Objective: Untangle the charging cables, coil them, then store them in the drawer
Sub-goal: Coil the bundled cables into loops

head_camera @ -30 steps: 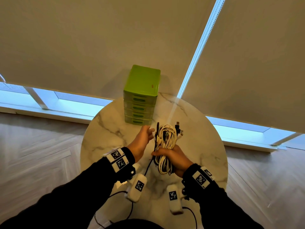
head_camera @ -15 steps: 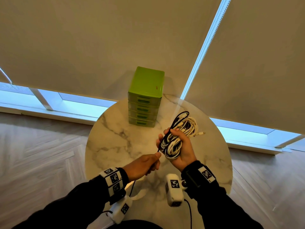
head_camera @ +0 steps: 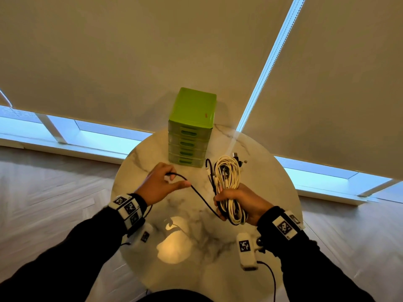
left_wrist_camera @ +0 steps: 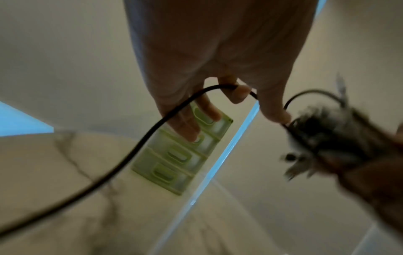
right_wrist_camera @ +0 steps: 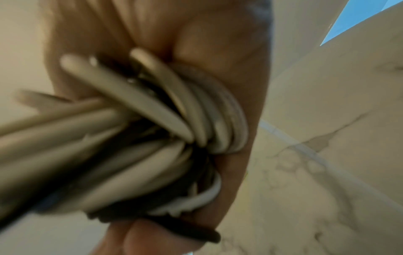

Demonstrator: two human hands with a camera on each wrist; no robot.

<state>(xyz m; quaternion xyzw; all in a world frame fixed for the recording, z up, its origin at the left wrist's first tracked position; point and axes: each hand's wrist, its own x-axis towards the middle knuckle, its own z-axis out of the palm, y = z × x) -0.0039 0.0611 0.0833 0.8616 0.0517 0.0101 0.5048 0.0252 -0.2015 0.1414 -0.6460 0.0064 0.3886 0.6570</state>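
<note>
A bundle of white and black cables (head_camera: 226, 182) is gripped in my right hand (head_camera: 237, 200) above the round marble table (head_camera: 152, 155); the right wrist view shows the cable bundle (right_wrist_camera: 152, 138) filling my palm. One black cable (head_camera: 200, 196) runs out of the bundle leftward to my left hand (head_camera: 161, 184), which holds it on a curled finger. In the left wrist view the black cable (left_wrist_camera: 152, 127) loops over the curled index finger (left_wrist_camera: 237, 91). The green drawer unit (head_camera: 190, 129) stands at the table's far edge, all drawers closed.
Beige roller blinds (head_camera: 130, 51) hang behind the table with a bright gap (head_camera: 268, 64) between them. Pale wood floor (head_camera: 48, 192) surrounds the table. Loose plug ends (head_camera: 238, 158) stick out of the bundle's far side.
My left hand moved up and left, drawing a length of black cable out of the bundle. My right hand shifted toward me and turned the bundle more upright.
</note>
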